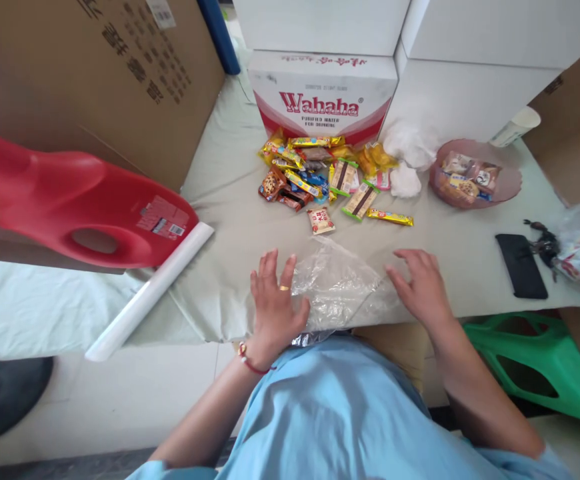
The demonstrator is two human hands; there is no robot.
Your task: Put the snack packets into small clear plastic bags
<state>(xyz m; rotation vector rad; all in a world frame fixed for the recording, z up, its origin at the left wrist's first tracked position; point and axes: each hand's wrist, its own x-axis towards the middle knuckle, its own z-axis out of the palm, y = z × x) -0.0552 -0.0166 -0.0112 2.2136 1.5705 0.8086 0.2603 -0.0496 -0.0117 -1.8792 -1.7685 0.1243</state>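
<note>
Clear bag is lying crumpled just below the middle of the frame, and I'd guess it's super light, floppy and kinda slippery, so pinch it by an edge or corner. Left hand is spread at its left edge, right hand loosely open by its right, neither pinching anything. Cloth-covered table, snacks above, Wahaha box top center, green stool lower right.

The left edge crops the red jug
</note>
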